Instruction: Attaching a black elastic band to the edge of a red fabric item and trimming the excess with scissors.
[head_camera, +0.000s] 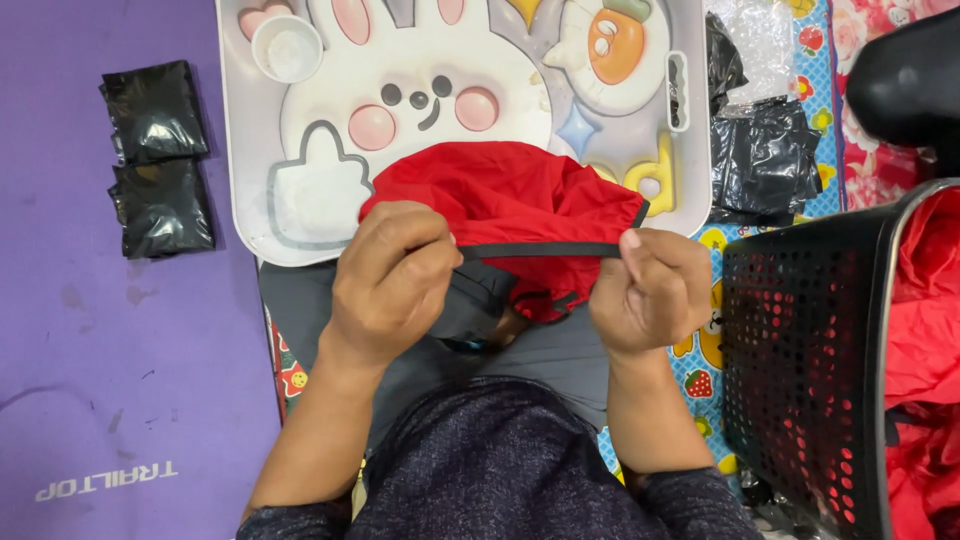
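Over the rabbit-print tray (250, 150), left hand (390, 285) and right hand (650, 290) pinched red garment (500, 195) by its black band (540, 250), stretched taut, black basket (800, 370) beside.

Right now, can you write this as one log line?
left hand: pinching black band | right hand: pinching band | red cloth: over tray | basket: right

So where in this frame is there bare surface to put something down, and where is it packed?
Most bare room is the purple mat, below the two black plastic packets. The white rabbit-print tray has bare patches at its upper middle, beyond the red fabric held by the left hand and right hand. The right side is crowded: crumpled black bags and black perforated basket.
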